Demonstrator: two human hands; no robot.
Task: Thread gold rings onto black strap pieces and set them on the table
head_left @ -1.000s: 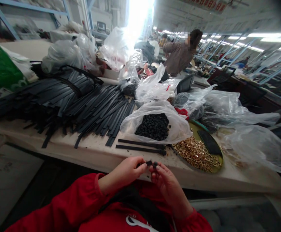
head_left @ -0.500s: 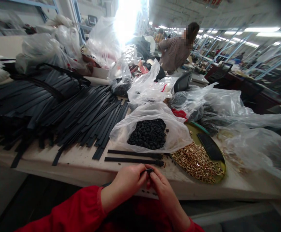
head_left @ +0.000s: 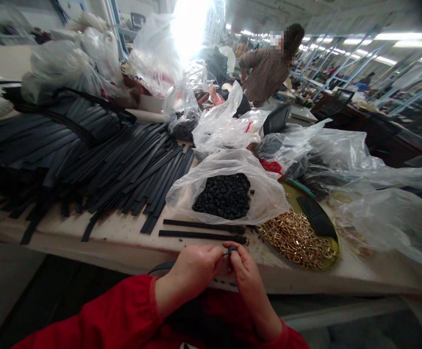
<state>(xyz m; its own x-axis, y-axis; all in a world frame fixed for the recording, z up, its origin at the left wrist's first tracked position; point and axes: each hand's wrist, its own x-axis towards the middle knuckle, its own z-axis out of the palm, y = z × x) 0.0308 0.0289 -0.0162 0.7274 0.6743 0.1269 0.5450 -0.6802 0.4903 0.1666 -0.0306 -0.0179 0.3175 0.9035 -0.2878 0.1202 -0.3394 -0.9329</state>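
Note:
My left hand (head_left: 199, 264) pinches a black strap (head_left: 163, 266), part of which curves out beside my left wrist. My right hand (head_left: 245, 269) has its thumb and fingers closed on a small black piece (head_left: 232, 248) at the strap's end, perhaps a loop; my fingers partly hide it. Just beyond my hands, two black straps (head_left: 196, 234) lie side by side, with a bit of gold metal at the right end of the nearer one. Behind them, an open clear plastic bag (head_left: 269, 198) holds many small black loops (head_left: 223, 196).
To the right, an oval tray (head_left: 332, 261) holds gold buckles (head_left: 298, 237) and a flat black object (head_left: 316, 216). A large heap of black straps (head_left: 123, 169) covers the table's left. Plastic bags (head_left: 228, 126) crowd the back. Farther off stands a person (head_left: 269, 72).
My hands have shifted slightly right, and the small black piece is now turned differently between my fingers. A curve of strap has come into sight beside my left wrist.

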